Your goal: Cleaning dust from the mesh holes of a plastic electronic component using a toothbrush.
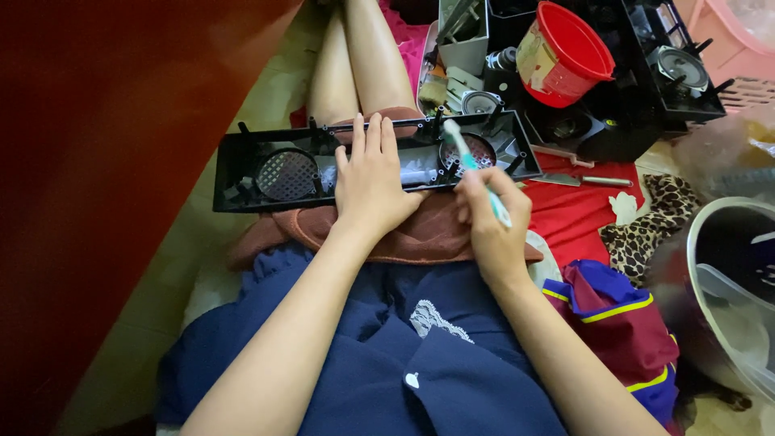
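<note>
Centre of frame: a long black plastic panel [266, 173] with two round mesh grilles lies across the person's lap, resting on a brown cloth [420, 238]. Left hand [370, 182] lies flat on the panel's middle, fingers spread and pressing down. Right hand [492, 222] is closed around a pale toothbrush [472, 165], pinching its handle; the bristle end sits at the right-hand grille [476, 149] (contact itself hard to confirm).

Upper right of frame: a red bucket [565, 52], black trays [670, 73] of loose parts, a small speaker cone [480, 102]. A screwdriver [601, 181] lies on red cloth just right of the panel.

Risks, as a judgement: the panel only balances on the knees, so a hard scrub could tip its unsupported left end. Stiff brushing might dent the thin mesh or flick grit towards the open trays.
</note>
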